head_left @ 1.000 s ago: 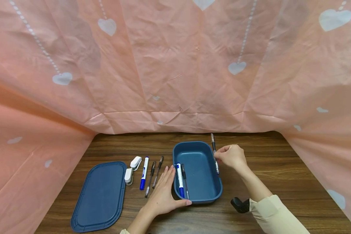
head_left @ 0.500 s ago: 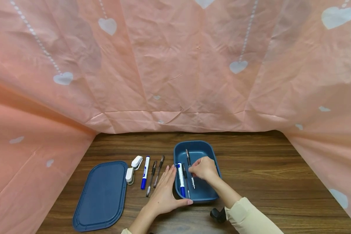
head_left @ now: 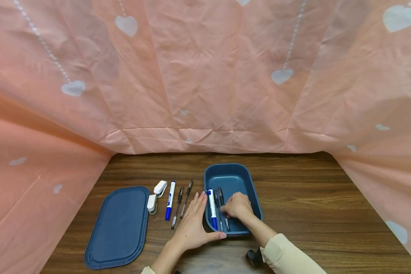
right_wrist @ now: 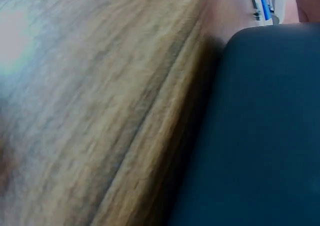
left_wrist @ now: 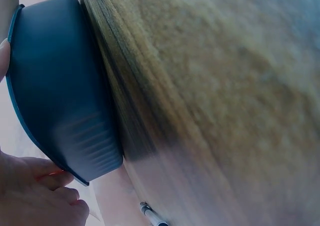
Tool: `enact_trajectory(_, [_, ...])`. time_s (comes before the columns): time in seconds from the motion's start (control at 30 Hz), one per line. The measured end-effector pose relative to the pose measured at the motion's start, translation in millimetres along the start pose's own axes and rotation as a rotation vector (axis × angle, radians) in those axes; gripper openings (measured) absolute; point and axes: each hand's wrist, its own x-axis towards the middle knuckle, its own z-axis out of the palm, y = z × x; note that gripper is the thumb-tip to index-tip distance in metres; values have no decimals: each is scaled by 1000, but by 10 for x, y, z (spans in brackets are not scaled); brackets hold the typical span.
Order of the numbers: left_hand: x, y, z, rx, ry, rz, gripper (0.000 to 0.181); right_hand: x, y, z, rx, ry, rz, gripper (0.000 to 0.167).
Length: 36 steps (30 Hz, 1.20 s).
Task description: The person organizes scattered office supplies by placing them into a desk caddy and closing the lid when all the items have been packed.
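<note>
A blue plastic box (head_left: 228, 180) stands on the wooden table. In it, along the left wall, lie a white marker (head_left: 212, 205) with a blue cap and a black-and-clear pen (head_left: 217, 199). My right hand (head_left: 239, 206) reaches down inside the box and pinches a second black-and-clear pen (head_left: 220, 195), beside the first and nearly parallel to it. My left hand (head_left: 191, 227) rests against the box, fingers extended on the left wall, thumb at the near rim. In the left wrist view, fingers (left_wrist: 47, 181) touch the box rim. The right wrist view shows only the box's outer wall (right_wrist: 265, 126), not the hand.
Left of the box lie two pens (head_left: 186, 199), another blue-capped marker (head_left: 170, 200) and two small white staplers (head_left: 152, 203). A flat blue lid (head_left: 118, 228) lies at the far left. Pink curtain (head_left: 205, 95) encloses the table (head_left: 301, 190) at the back and sides.
My right hand has carried the pen leftward from outside the box's right rim and lowered it inside, next to the other pen. My left hand has stayed at the box.
</note>
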Motion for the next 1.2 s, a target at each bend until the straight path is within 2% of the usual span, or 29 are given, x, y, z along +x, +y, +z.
enact_trajectory(0.57, [-7,17,-19,-11,2,4,123,-17,-10,7,-8,-36,29,22])
enact_trajectory(1.2, [-12,6,-9,-13,5,3,123,-56,3,-25,19,-52,23,20])
